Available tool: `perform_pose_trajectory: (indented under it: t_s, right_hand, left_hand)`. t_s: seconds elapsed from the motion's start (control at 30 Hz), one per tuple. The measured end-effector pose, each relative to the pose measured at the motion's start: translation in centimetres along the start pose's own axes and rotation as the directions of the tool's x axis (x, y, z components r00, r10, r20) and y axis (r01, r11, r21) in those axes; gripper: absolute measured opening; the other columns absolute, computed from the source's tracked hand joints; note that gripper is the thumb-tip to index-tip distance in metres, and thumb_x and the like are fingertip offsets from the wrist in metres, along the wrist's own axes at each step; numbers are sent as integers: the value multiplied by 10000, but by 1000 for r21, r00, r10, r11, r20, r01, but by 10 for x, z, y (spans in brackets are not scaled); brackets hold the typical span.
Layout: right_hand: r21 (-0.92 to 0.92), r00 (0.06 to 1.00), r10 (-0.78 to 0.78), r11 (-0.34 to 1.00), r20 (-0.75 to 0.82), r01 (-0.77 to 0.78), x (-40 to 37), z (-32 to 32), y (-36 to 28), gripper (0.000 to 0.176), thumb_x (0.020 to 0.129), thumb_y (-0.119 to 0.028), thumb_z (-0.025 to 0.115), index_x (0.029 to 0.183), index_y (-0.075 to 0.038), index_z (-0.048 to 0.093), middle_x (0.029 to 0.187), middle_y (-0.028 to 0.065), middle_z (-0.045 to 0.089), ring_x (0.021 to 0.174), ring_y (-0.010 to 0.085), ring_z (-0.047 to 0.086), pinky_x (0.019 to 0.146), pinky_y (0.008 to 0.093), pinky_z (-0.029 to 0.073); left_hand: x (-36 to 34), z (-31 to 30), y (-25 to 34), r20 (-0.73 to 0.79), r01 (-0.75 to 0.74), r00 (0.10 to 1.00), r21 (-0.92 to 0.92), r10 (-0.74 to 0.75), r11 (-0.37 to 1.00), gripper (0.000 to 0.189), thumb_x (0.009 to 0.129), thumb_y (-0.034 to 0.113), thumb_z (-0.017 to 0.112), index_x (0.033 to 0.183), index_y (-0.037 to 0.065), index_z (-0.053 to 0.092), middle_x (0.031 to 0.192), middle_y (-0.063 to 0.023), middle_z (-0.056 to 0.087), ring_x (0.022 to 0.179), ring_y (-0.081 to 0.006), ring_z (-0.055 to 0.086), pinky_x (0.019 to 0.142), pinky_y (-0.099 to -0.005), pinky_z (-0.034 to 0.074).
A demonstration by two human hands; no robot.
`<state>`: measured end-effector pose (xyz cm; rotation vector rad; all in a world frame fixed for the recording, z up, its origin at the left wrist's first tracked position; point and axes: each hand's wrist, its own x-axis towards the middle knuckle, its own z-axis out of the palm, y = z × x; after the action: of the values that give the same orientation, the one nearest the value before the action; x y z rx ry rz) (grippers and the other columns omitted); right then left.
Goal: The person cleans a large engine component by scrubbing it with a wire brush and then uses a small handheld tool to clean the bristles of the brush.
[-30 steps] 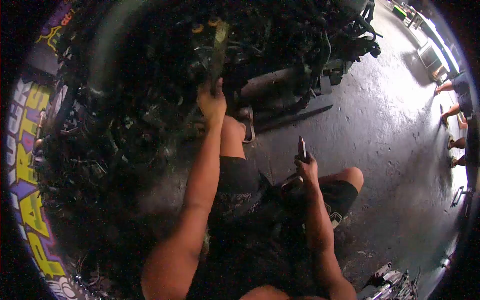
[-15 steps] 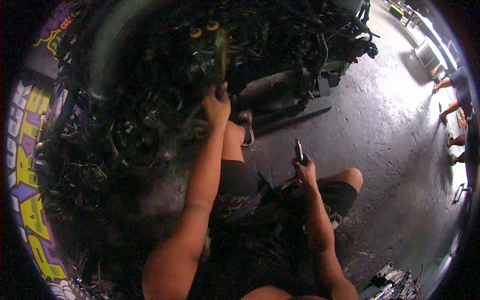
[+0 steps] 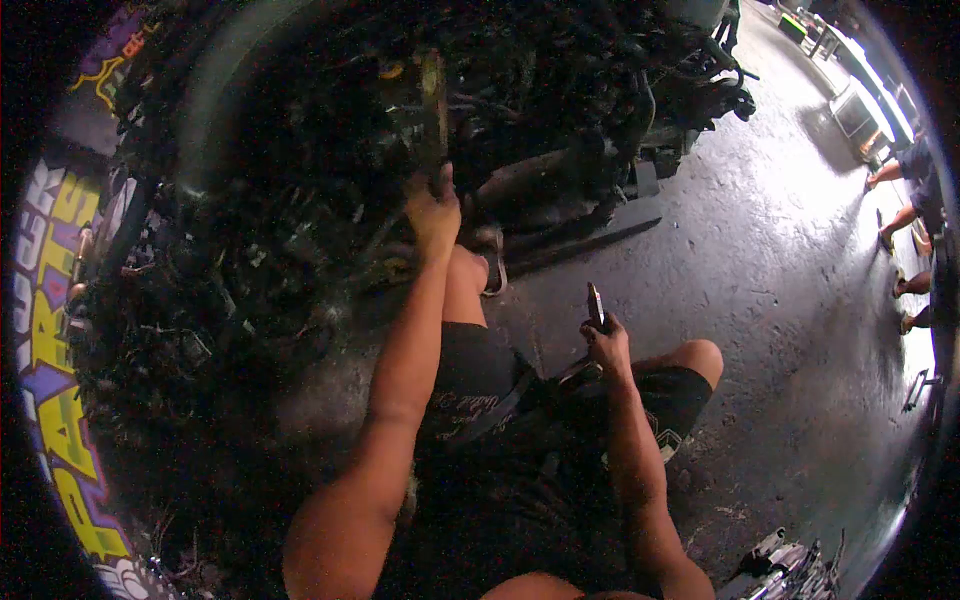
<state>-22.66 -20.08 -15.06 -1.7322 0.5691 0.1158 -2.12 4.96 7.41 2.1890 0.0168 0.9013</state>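
Observation:
My left hand [image 3: 434, 212] reaches forward, its fingers closed round the lower end of a long, flat, yellowish strip [image 3: 434, 110] that points up into a dark heap of tangled cables and parts [image 3: 290, 210]. A yellow-orange round piece [image 3: 391, 70] shows just left of the strip's upper part. Lower and to the right, above my bent knee, my right hand [image 3: 608, 342] is closed round a small, slim tool [image 3: 595, 303] whose tip points up. What kind of tool it is cannot be made out.
Dark, scuffed floor [image 3: 760, 270] lies to the right. A printed banner [image 3: 65, 400] runs down the left edge. Other people's arms and hands [image 3: 903, 220] show at the far right, near a light box [image 3: 860, 112]. Metal parts [image 3: 785, 570] lie at the bottom right.
The yellowish strip has shifted slightly left and down at its upper end, and one of the two orange round pieces no longer shows. The slim tool in my right hand has tilted slightly left.

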Motion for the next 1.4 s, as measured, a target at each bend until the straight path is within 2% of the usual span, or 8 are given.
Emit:
perform_pose_trajectory:
  t_s: [0.33,0.53,0.63,0.83,0.9,1.13,1.2,1.4]
  right_hand:
    - [-26,998,52,998,38,-51,-28,-9,-59,249,728,-126,665,916,5,566,777,82,607,708,166,545,663,295,432]
    - [54,992,90,994,89,-95,-20,-7,-43,277,738,-113,656,970,11,566,842,82,619,770,150,553,701,282,429]
    - [-13,998,53,999,40,-53,-22,-6,-50,337,734,-127,668,1021,18,565,869,89,621,800,158,559,731,284,431]
    - [-133,999,24,991,26,-20,-15,-5,-32,430,714,-162,689,1075,29,557,910,110,628,839,179,568,773,296,431]
    - [-150,1000,-23,988,8,24,-10,-3,-23,396,717,-171,683,1046,18,570,895,104,628,830,181,568,765,297,433]
    - [-144,999,18,990,26,-14,-26,-6,-51,343,735,-210,672,1003,-15,584,870,100,633,832,179,581,759,299,435]
    - [-186,1000,-13,982,5,14,-33,-7,-57,349,743,-225,672,1010,-20,582,869,108,633,830,180,586,760,301,434]
    - [-150,998,-62,987,-2,61,-39,-10,-47,357,747,-222,676,1025,-22,577,884,105,632,828,196,585,766,304,435]
  left_hand:
    - [10,-17,15,83,103,992,-44,-99,994,296,875,284,562,952,1,607,822,-197,637,783,-386,601,684,-422,456]
    - [7,-6,0,-158,-128,983,-181,99,975,372,861,350,575,976,-4,584,857,-225,627,815,-411,599,702,-423,462]
    - [8,-10,1,78,-73,995,79,67,994,411,849,361,591,1009,-15,563,906,-238,624,856,-408,601,723,-410,468]
    - [3,-2,8,-201,-199,962,-58,184,978,403,846,356,599,984,-21,566,793,-195,626,736,-348,622,642,-393,469]
    - [6,-1,-1,369,390,883,-235,-289,891,352,855,335,594,947,-4,571,689,-109,588,571,-211,576,546,-340,442]
    - [-2,1,17,303,329,932,-477,-199,815,296,900,314,529,929,21,554,638,-47,526,457,-150,470,494,-270,406]
    - [-3,3,16,508,649,759,-539,-408,536,302,912,340,503,947,43,545,619,-29,493,462,-131,448,455,-245,388]
    - [-10,10,19,467,721,690,-511,-554,467,305,915,386,489,924,84,527,595,0,436,420,-83,376,351,-223,293]
